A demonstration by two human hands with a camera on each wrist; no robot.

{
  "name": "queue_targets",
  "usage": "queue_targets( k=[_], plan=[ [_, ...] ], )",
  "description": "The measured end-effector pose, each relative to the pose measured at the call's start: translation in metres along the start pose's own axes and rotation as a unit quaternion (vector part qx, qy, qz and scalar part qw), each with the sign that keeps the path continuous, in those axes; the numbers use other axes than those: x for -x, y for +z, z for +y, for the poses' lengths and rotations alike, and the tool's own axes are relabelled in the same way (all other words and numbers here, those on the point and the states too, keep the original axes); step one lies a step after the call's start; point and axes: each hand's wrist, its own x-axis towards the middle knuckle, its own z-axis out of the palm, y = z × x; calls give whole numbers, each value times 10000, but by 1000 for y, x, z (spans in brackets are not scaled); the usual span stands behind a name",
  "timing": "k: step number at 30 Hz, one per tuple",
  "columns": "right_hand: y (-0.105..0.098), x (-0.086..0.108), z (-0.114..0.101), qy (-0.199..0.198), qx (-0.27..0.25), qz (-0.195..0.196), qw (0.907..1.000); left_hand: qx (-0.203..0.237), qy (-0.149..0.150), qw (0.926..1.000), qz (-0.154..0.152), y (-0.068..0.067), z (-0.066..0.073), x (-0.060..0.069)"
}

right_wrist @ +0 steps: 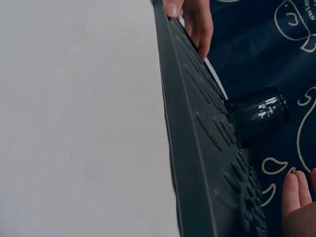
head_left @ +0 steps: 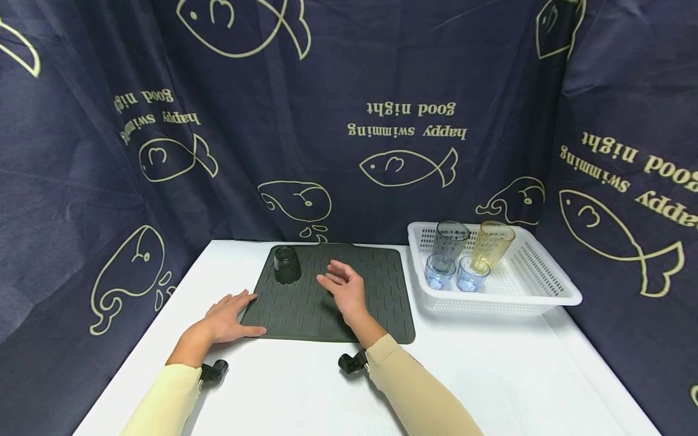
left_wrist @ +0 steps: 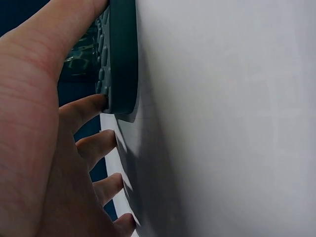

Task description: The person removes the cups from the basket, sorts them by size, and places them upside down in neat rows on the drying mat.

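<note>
A dark glass tumbler [head_left: 287, 265] stands near the far left corner of a dark grey ribbed mat [head_left: 322, 315], its narrower end up. My left hand [head_left: 226, 319] rests at the mat's near left corner with the fingers spread. In the left wrist view, the thumb and the index finger [left_wrist: 86, 109] touch the mat's edge, while the other fingers reach down to the white table. My right hand [head_left: 346, 292] hovers over the middle of the mat, to the right of the tumbler. Its fingers are loosely bent and hold nothing.
At the right, a white plastic basket [head_left: 523, 298] holds a tall grey glass [head_left: 451, 239], a tall yellow glass [head_left: 492, 242] and two small blue glasses [head_left: 472, 275]. A dark blue curtain [head_left: 338, 79] hangs behind and beside the white table [head_left: 294, 387].
</note>
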Motion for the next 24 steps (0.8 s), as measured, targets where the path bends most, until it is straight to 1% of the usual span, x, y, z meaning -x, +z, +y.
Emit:
queue_targets(
  k=[4,8,17,20,24],
  plan=[
    [-14,10,-6,3,-51,114,9999,17,-32,10000,-2,1,1,0],
    [-29,21,-10,-27,-216,187,9996,45,-37,10000,-20,1,2,0],
    [-62,51,-17,-129,-551,125,9983,17,-23,10000,-27,1,1,0],
    [-74,59,-20,-201,-496,34,9986,19,-14,10000,-19,1,2,1],
    [-91,69,-27,-253,-271,-175,9992,40,-27,10000,-15,1,1,1]
  ],
)
